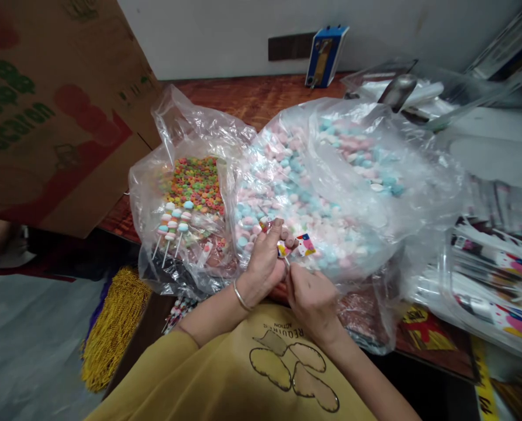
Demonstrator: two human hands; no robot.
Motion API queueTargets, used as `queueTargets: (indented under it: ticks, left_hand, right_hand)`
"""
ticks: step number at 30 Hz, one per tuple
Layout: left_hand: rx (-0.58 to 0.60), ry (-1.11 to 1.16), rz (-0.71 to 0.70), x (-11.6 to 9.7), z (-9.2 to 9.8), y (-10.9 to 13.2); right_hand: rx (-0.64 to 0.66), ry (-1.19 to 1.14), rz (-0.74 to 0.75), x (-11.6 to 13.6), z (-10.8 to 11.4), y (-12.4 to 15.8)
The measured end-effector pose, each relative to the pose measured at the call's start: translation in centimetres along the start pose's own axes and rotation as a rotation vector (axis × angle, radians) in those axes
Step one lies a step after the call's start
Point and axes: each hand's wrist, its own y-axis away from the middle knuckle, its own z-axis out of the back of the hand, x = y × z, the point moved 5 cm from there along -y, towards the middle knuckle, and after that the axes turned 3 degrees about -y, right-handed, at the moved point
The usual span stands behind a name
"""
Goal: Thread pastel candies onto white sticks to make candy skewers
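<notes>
My left hand (267, 257), with a bangle on the wrist, is closed around a small colourful printed wrapper (303, 244) and some candy pieces. Just below it, my right hand (311, 295) pinches a thin white stick (287, 263) that points up into the wrapper. Both hands work right in front of a large clear plastic bag (352, 193) full of pink, blue and white candies. To the left lies a smaller clear bag (190, 193) holding multicoloured ring candies and a few finished candy skewers (173, 225).
A brown cardboard box (54, 105) stands at the left. A blue-and-white device (325, 55) leans on the back wall. Stacks of printed clear packaging (493, 275) lie at the right. A yellow tassel bundle (111, 327) hangs below the wooden table (261, 96).
</notes>
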Motion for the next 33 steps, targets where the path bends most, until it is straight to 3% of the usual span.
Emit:
queueTargets:
  ticks: [3, 9, 12, 17, 22, 24, 26, 30, 33]
  left_hand:
    - [0.016, -0.011, 0.026, 0.5, 0.1, 0.4]
    - [0.068, 0.076, 0.063, -1.7, 0.7, -0.5]
    - [0.021, 0.12, -0.002, -3.2, 1.1, -1.5]
    - [0.003, 0.179, -0.02, -3.7, 1.4, -2.1]
    - [0.033, 0.095, 0.061, -2.1, 1.2, -1.2]
    - [0.024, 0.07, 0.099, -1.6, 1.1, -0.9]
    - [0.004, 0.06, 0.086, -1.6, 1.1, -0.7]
    - [-0.01, 0.031, 0.052, -1.7, 1.1, -0.7]
    - [0.002, 0.032, 0.054, -1.7, 1.1, -0.8]
  right_hand:
    - [0.012, -0.132, -0.107, -1.0, -0.2, -0.2]
    - [0.236, -1.136, -0.712, -2.9, -2.0, 1.1]
    - [0.288, -1.373, -0.809, -2.3, -2.2, 1.5]
    - [0.319, -1.456, -0.844, -1.6, -2.0, 1.7]
    - [0.307, -1.401, -0.83, -1.5, -2.1, 1.3]
    - [0.31, -1.271, -0.777, -1.6, -2.0, 1.1]
    - [0.258, -0.974, -0.638, -2.0, -1.5, 0.8]
    - [0.018, -0.158, -0.176, -1.5, 0.6, 0.3]
    - [-0.041, 0.032, -0.023, -1.0, 1.1, 0.5]
